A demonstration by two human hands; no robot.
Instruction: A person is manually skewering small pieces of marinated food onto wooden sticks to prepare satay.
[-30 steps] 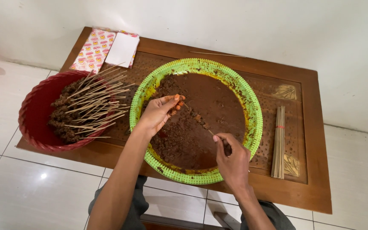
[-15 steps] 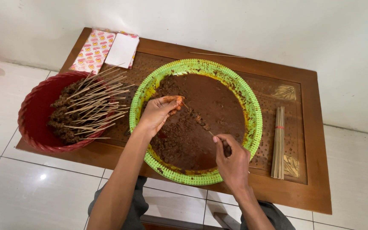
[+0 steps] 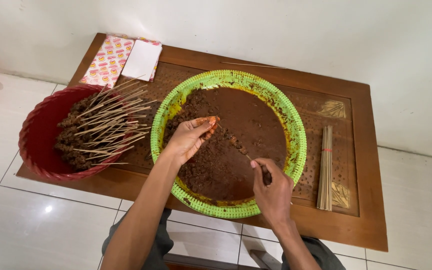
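Left hand (image 3: 188,137) fingers are pinching meat onto the skewer (image 3: 237,145); right hand (image 3: 272,187) fingers are clamping the skewer's end, over the green basin (image 3: 296,125).

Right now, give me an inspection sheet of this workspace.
Surface: wooden table, carved top, on white tiled floor.
Job's things: green basin of brown marinated meat; skewer partly loaded; red basin of finished skewers.
Clutter: bundle of bare sticks; two paper packets.
Grippers: left hand fingers press meat at skewer tip; right hand grips its stick end.
Cables: nothing seen.
Surroundings: white wall.
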